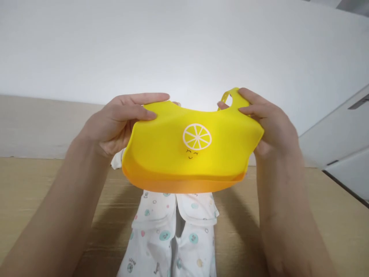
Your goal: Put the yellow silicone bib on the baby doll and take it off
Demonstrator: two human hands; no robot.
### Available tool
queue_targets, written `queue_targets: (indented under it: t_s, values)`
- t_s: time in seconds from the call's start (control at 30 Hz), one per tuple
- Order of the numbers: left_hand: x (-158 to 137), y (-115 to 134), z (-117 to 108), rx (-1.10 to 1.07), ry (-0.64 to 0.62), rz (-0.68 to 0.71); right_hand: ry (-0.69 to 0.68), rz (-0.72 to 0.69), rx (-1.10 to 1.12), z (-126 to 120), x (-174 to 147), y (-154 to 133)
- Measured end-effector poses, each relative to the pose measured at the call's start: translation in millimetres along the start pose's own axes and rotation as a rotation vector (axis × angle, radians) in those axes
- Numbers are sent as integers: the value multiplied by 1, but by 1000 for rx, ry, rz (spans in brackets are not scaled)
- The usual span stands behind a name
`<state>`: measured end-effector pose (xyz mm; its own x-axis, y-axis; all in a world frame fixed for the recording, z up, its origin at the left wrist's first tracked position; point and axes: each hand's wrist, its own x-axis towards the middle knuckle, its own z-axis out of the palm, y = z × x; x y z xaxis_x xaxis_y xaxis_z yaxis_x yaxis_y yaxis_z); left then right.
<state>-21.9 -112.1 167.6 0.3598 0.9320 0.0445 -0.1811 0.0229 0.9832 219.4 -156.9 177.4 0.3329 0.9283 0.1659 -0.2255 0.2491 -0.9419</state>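
I hold the yellow bib [175, 144] at the centre of the view, with its front face toward me. My left hand [118, 121] grips the bib's shoulder at 10 o'clock, two digits laid on the front face and a fingertip visible behind the neckline; the hand is pinching the sheet. My right hand [271, 119] pinches the opposite shoulder at 2 o'clock, two digits in front and one fingertip showing behind, next to the neck strap [225, 95]. The strap curves at 1 o'clock and has small holes.

The bib carries a lemon-slice print [197, 137]; a small smiling face [191, 154] is printed at the slice's 6 o'clock. An orange band [184, 186] forms the lower edge. Directly below, at 6 o'clock, the printed white cloth [152, 238] lies on the counter [43, 192]; I cannot tell whether the bib touches it. A white item [116, 161] is partly hidden behind my left wrist at 8 o'clock. A white wall [173, 46] stands at 12 o'clock.
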Motion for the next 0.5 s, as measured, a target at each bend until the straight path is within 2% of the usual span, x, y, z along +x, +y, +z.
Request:
queue_targets:
  t_s: [0.13, 0.3, 0.4, 0.5]
  values:
    - [24, -26, -14, 143, 32, 27, 97, -68, -153, -2, 27, 45]
    - [57, -71, -22, 429, 192, 10, 77, -174, -417, -13, 58, 109]
    - [69, -94, -23, 602, 291, 45, 72, -169, -544, -19, 64, 130]
    - [75, -110, -24, 603, 354, 43, 55, -198, -667, -23, 65, 143]
